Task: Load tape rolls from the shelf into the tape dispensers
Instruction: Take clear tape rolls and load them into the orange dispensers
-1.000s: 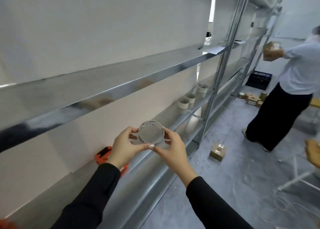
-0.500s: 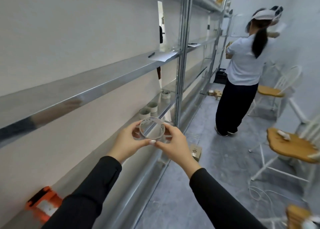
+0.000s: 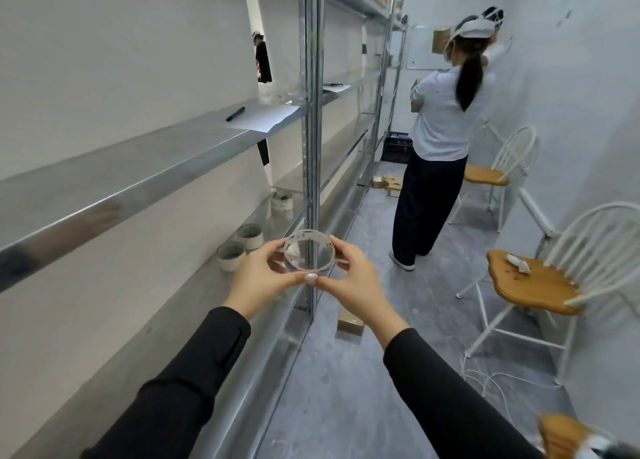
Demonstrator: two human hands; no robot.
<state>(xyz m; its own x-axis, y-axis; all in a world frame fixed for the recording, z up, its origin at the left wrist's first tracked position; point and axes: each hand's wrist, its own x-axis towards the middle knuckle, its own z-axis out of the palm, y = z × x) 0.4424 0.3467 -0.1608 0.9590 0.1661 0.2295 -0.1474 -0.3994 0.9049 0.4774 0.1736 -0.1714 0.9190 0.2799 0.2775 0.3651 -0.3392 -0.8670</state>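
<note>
A clear, thin ring-shaped tape roll (image 3: 309,250) is held up in the air in front of the metal shelving upright (image 3: 313,146), out over the edge of the lower grey metal shelf (image 3: 194,285). It is gripped from both sides: the left hand (image 3: 259,282) is closed on its left rim, thumb below and fingers behind, and the right hand (image 3: 353,285) is closed on its right rim, the two thumb tips nearly meeting beneath the ring. Both arms are covered by black sleeves (image 3: 194,372).

On the lower shelf, just beyond the left hand, three white cup-like rolls (image 3: 231,256) are stood upright in a row running away along the shelf; the openings of the nearer two appear dark grey inside, and what lies in the farthest cannot be told. On the upper shelf a white sheet of paper (image 3: 266,117) is laid with a black pen (image 3: 235,113) on it.

On the grey floor a small cardboard box (image 3: 350,325) is seen beside the shelf foot. A person in a white shirt and dark trousers (image 3: 436,139) is stood further down the aisle, and two white chairs with wooden seats (image 3: 533,282) are set along the right wall.
</note>
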